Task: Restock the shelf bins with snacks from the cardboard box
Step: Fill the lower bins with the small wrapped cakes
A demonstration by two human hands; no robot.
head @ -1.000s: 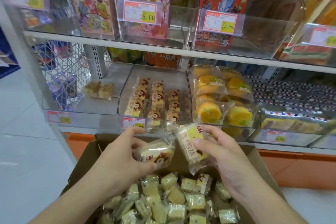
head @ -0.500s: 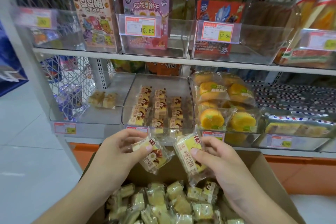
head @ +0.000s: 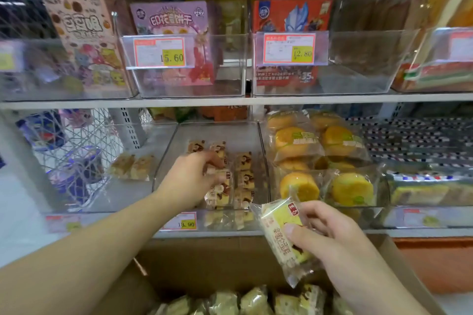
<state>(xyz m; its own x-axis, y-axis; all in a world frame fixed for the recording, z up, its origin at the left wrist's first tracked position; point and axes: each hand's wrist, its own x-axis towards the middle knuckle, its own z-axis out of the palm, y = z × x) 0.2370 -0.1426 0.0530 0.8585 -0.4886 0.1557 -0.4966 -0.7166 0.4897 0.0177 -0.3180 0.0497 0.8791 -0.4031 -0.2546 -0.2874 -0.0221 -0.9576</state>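
The left hand (head: 190,178) reaches into the middle clear bin (head: 163,161) on the lower shelf (head: 256,234), fingers curled around a wrapped snack cake (head: 220,178) above the rows already lying there. The right hand (head: 325,234) is in front of the shelf edge and pinches another snack pack (head: 280,227), tilted, between thumb and fingers. Below both hands the cardboard box (head: 204,263) stands open with more wrapped snacks (head: 256,300) inside. Just right of the middle bin lie yellow round cakes (head: 320,161).
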